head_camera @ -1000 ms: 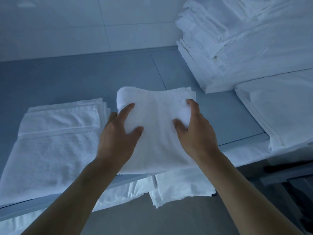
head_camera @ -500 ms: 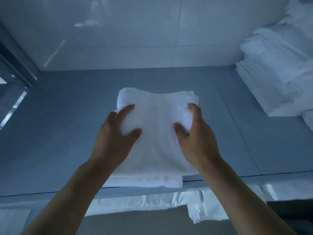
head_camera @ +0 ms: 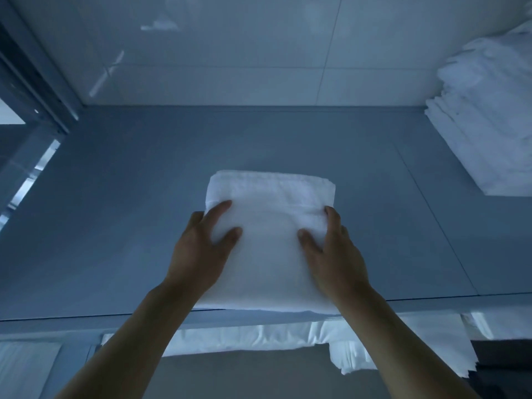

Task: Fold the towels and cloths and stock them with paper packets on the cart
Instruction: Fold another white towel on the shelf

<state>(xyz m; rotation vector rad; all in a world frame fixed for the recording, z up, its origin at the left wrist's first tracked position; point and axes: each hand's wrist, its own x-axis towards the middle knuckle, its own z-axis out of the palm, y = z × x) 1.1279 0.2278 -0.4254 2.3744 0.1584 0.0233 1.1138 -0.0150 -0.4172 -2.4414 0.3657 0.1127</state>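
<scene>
Folded towel (head_camera: pixel 270 226): white, lies flat on grey shelf top (head_camera: pixel 115 211), near edge, centre. My left hand (head_camera: pixel 201 251) grips its left side, thumb on top, fingers wrapped round the edge. My right hand (head_camera: pixel 334 254) grips right side the same way. Stack of white linens (head_camera: pixel 483 133): far right, well apart from towel. More white cloth (head_camera: pixel 244 338) on lower level, under near edge.

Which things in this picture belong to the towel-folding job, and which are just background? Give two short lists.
Job: folded towel, held by the left hand and right hand; linen stack at the right; shelf; cloths hanging below it.

Background: tiled wall; window frame.
</scene>
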